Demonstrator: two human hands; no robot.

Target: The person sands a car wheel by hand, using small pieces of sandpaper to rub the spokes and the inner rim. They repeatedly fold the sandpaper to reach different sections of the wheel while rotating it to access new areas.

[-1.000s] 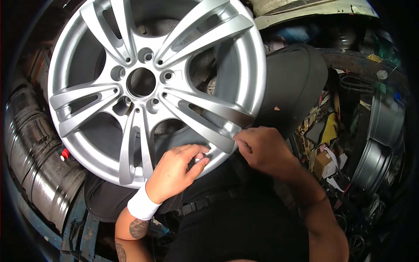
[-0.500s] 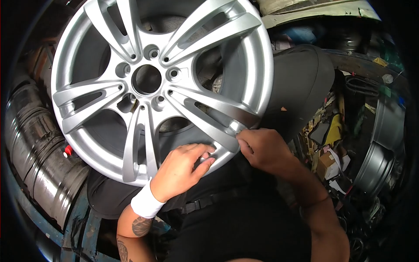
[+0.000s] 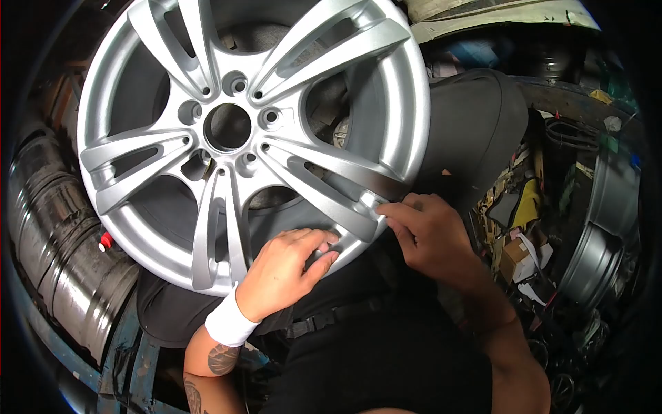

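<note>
A silver alloy wheel [image 3: 314, 181] with paired spokes lies face up across my lap. My left hand [image 3: 279, 268], with a white band at the wrist, grips the wheel's near lip, thumb and fingers bent about its edge. At the outer end of the lower right spoke is my right hand [image 3: 433, 231]. Its index finger reaches out to touch the rim there, and the thumb hangs apart below. No tool shows in either hand, though the right hand's other fingers are partly hidden. A dark grey patch [image 3: 386, 185] marks the spoke end beside that fingertip.
Metal wheel barrels [image 3: 76, 276] stack at the left, near a small red-and-white object [image 3: 105, 240]. On the right are another grey rim [image 3: 592, 265], a small cardboard box [image 3: 517, 259], a yellow item [image 3: 528, 203] and scattered scraps. A blue metal frame [image 3: 141, 366] runs below left.
My right hand has shifted slightly right, its index finger straighter and its thumb dropped away. The wheel sits a touch further left in view. My left hand stays almost still.
</note>
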